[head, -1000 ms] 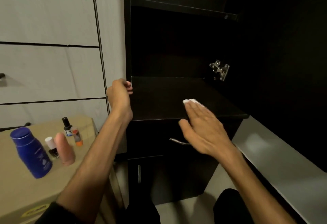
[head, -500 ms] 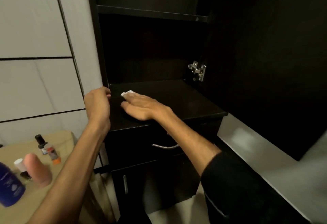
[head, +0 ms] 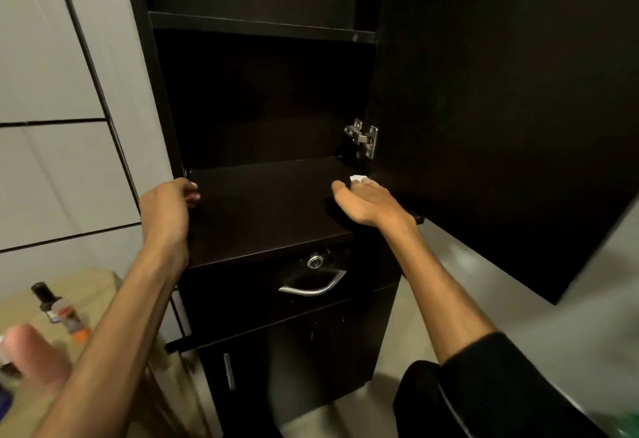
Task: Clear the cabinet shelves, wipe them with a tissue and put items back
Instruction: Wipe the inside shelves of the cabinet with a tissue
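The right hand (head: 368, 202) lies flat, fingers straight, on the dark shelf (head: 269, 209) of the open cabinet (head: 262, 99), pressing a white tissue (head: 359, 179) that peeks out past its fingertips at the shelf's 3 o'clock end, just below the metal hinge (head: 363, 137). The left hand (head: 167, 207) grips the shelf's 9 o'clock edge with curled fingers. At 8 o'clock of the cabinet, small bottles (head: 52, 303) stand on a tan table (head: 100, 285), blurred.
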